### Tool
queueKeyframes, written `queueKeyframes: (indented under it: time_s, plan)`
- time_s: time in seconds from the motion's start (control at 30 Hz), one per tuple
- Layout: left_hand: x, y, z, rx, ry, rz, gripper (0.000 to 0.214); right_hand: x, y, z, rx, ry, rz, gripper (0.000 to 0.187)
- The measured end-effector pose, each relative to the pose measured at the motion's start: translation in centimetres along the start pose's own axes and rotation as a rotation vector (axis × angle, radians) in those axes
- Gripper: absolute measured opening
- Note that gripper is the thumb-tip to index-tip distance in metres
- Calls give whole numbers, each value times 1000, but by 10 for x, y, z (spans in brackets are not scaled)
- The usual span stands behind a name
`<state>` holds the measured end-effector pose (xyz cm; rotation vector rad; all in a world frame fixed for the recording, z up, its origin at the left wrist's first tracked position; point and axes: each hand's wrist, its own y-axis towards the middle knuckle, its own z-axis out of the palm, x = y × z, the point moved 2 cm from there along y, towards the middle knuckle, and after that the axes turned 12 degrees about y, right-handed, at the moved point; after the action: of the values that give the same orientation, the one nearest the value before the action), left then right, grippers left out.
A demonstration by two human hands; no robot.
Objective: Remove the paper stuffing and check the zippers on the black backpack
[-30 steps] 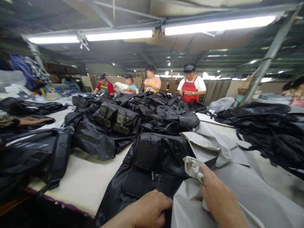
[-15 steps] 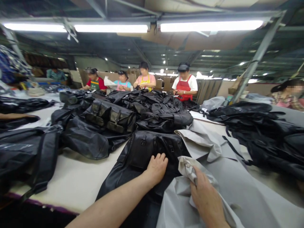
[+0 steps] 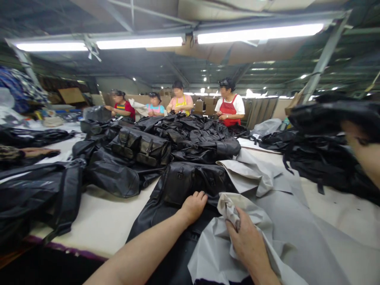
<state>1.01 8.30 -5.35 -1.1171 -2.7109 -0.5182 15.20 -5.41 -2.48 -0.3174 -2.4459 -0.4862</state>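
Observation:
In front of me a black backpack [image 3: 175,186] lies on the table, its buckled pockets turned up. My left hand [image 3: 194,206] is closed on the backpack just below these pockets, fingers curled over the material and thumb hidden. To its right, my right hand [image 3: 247,237] grips a bunched piece of light grey fabric [image 3: 213,249]. Folds of the fabric stick out past the thumb and fingers. The fabric covers the right side of the backpack, and more grey sheet material [image 3: 297,221] spreads out flat beyond it.
A heap of black bags [image 3: 139,146] fills the table's middle. Another black bag [image 3: 38,198] with a wide strap lies left. On the right, a co-worker's arm [image 3: 365,154] lifts a black bag [image 3: 326,114]. Several people stand behind the heap. The pale tabletop [image 3: 113,221] shows between bags.
My right hand has shifted slightly left with the grey fabric. My left hand stays on the backpack. At right, a co-worker's arm has come in and raised a black bag off the pile.

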Motion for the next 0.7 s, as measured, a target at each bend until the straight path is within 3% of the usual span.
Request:
queueKeyframes:
  time_s: [0.1,0.23,0.37,0.47,0.57,0.7]
  plan:
    - [0,-2,2,-20,-9,-47,28,3,-5,4,0,31,-65,53]
    - [8,-4,-6,-50,-27,-113,13,24,-18,11,20,-83,-239,47]
    - [27,-5,-41,-141,-38,-61,16,56,-33,25,131,-346,-306,51]
    - [36,-9,-71,-200,-28,49,18,64,-24,36,164,-434,-263,55]
    - [31,-15,-88,-242,12,167,17,56,3,42,123,-232,-185,41]
    - [19,-18,-90,-247,84,222,14,38,38,53,41,7,-104,29]
